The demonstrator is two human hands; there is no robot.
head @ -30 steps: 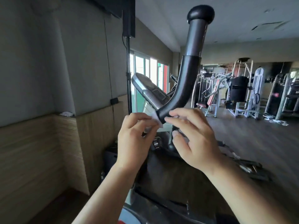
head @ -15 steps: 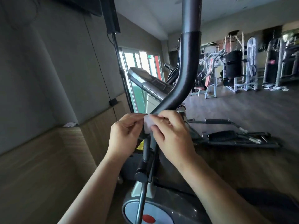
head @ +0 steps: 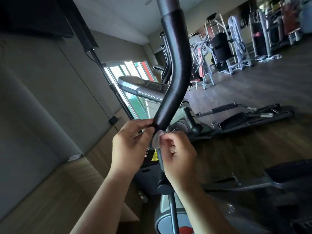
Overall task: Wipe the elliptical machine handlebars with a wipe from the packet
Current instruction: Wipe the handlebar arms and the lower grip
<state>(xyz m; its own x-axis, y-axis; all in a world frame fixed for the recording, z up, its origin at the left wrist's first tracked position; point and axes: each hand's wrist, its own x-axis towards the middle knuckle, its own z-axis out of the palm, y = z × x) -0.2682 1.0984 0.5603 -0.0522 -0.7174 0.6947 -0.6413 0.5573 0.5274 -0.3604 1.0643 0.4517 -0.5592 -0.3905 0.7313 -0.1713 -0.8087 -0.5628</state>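
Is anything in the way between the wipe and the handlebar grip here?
Nothing visible. The right hand pinches the wipe just below the lower end of the grip, and fingers of the left hand are at that end. The grip above them is bare.

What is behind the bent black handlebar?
Behind the handlebar sits a grey console, and farther back a bright window. The handlebar covers the console's right end, so what is there cannot be seen.
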